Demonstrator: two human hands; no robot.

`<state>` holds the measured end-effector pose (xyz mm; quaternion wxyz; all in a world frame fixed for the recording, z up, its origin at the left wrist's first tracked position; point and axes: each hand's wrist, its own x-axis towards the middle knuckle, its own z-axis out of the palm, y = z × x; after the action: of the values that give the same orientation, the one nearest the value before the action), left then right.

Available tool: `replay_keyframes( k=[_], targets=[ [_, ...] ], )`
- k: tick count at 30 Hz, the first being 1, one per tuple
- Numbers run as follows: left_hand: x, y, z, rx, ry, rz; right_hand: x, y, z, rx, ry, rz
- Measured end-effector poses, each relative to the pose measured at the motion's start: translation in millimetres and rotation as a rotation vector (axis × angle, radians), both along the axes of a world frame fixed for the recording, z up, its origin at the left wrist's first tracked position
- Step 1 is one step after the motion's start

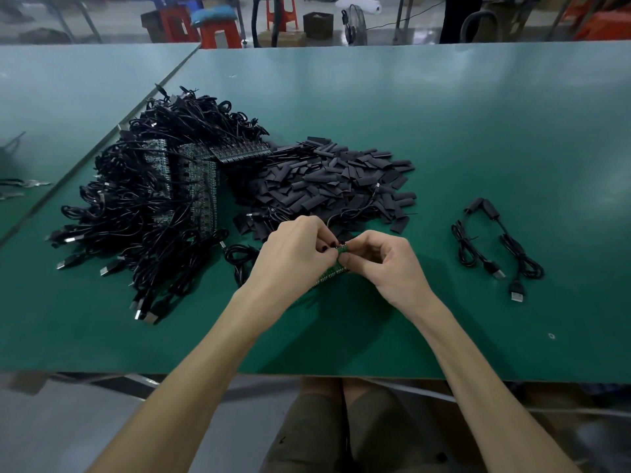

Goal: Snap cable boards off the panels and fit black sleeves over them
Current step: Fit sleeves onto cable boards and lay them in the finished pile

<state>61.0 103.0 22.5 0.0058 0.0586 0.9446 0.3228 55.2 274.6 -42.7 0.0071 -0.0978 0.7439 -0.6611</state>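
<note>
As the hands meet: the left hand (293,254) and the right hand (382,264) pinch the far end of one green panel strip (333,269), held just above the worktop (444,131) near its front edge.
Left grip: thumb and fingertips closed narrow on the end board (342,248) at the top of the strip.
Right grip: thumb and forefinger closed narrow on the strip just beside that board, the other fingers curled in.
Strip axis: it runs from the pinch down and back toward the person, slanting left; its lower part goes under the left hand.
Key relation: the end board sits between the two grips, which are touching or all but touching. The break line probably lies across the strip's long axis right there, though the joint is too small to make out.
Lead: a thin black cable (345,213) leaves the pinch and trails away toward the sleeves.
Black sleeves (334,179): a loose heap straight beyond both hands, within reach of either.
Cabled panels (153,199): a large tangled pile to the far left, well apart from the pinch.
Two coiled cables (491,247): laid out on the right, apart from the hands.
Step judged: snapping one board off; sleeving not yet begun.
Next move calls for: opposite bending by the two grips, then a sleeve drawn along the board's length.
</note>
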Motion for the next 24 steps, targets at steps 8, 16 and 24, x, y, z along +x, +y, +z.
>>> replay_keyframes(
  k=[8,16,24],
  targets=[
    [-3.0,-3.3,-2.6,0.034,-0.036,-0.001,0.0,0.9,0.6,0.013,0.018,0.016],
    [-1.4,2.0,-4.5,0.039,-0.056,0.040,-0.4,1.5,-1.0,0.074,0.032,0.008],
    [-2.9,1.0,1.5,0.032,-0.056,0.011,0.2,0.8,-0.4,0.044,0.037,-0.007]
  ],
)
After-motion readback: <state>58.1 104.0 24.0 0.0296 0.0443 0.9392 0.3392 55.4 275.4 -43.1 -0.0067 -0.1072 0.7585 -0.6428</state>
